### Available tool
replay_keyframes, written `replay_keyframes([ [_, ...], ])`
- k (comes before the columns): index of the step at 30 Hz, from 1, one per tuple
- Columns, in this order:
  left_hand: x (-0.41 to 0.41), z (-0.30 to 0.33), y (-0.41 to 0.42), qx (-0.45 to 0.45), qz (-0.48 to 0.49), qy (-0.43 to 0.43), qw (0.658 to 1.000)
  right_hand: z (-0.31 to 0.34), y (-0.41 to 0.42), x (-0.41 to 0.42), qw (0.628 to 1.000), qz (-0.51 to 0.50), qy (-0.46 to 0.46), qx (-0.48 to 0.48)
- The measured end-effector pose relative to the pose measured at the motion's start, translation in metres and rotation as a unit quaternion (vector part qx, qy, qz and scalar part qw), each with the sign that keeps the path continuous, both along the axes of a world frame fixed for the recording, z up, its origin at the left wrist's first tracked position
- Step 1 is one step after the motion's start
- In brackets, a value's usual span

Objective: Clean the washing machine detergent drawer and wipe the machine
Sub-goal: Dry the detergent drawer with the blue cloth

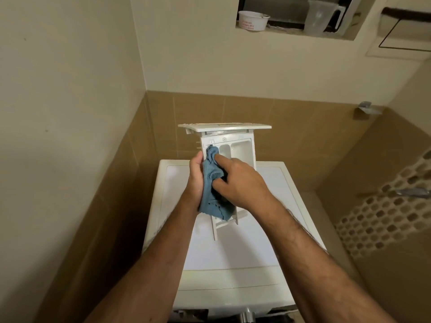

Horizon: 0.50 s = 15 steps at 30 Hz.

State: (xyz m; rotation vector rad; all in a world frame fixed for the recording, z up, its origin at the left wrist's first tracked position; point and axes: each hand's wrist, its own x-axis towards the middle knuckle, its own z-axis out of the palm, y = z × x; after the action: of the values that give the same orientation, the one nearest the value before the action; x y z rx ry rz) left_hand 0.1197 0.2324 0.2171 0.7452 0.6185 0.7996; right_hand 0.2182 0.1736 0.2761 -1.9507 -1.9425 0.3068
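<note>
The white detergent drawer is out of the machine and held up over the washing machine, its front panel at the far end. My left hand grips the drawer's left side. My right hand holds a blue cloth and presses a finger wrapped in it into the drawer's left compartment. The cloth hangs down over the drawer's near half and hides it. The drawer's rear end shows below my hands.
The machine stands in a narrow corner between a cream wall on the left and brown tiles behind. A wall niche above holds a white tub and a clear jug. A patterned screen stands at right.
</note>
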Motion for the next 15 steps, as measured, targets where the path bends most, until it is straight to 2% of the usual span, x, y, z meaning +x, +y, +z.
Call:
replay_keyframes([
  [4,0.004,-0.005,0.005,-0.004,-0.025,0.024,0.999,0.011,0.007,0.003,0.999,-0.008,0.004,-0.050],
  [8,0.001,-0.011,0.011,0.018,-0.026,0.041,0.999,0.007,0.008,-0.001,0.997,0.001,-0.037,-0.065],
  [13,-0.003,-0.018,0.018,0.025,0.038,0.130,0.990,-0.012,0.004,-0.003,0.990,0.002,-0.037,-0.134],
  [15,-0.003,-0.009,0.013,0.045,0.075,0.130,0.988,-0.022,0.001,-0.004,0.987,0.001,-0.032,-0.157],
])
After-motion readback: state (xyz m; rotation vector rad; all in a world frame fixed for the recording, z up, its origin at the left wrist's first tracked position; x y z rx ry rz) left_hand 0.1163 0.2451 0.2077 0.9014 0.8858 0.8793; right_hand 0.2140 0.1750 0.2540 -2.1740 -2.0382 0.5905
